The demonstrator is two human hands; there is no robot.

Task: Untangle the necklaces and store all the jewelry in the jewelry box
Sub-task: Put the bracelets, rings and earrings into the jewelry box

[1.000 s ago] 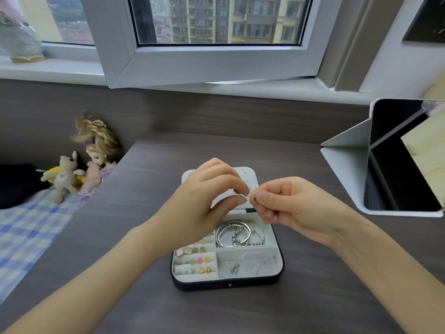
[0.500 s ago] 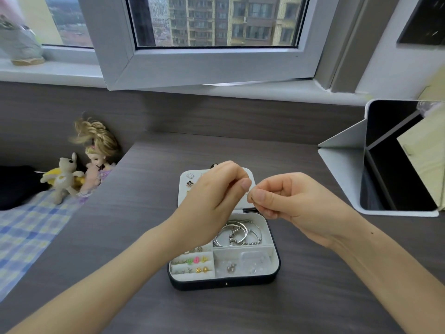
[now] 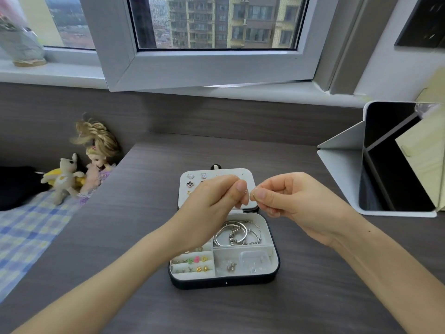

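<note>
An open jewelry box with a dark shell and white lining lies on the dark wooden desk. Its lid carries several stud earrings. Silver bangles fill the back right compartment, small colourful earrings sit in the left slots, and tiny pieces lie in the front right compartment. Above the box, my left hand and my right hand meet fingertip to fingertip. Each pinches a tiny gold-coloured piece of jewelry between thumb and forefinger. The piece is too small to identify.
A white folding stand with a dark mirror stands at the right. A doll and a plush toy lie at the desk's left edge beside a checked cloth. An open window frame hangs above the back.
Both hands have lifted slightly and stayed together over the box. The fingertips keep working the same tiny piece; the left thumb now points more toward the right hand.
</note>
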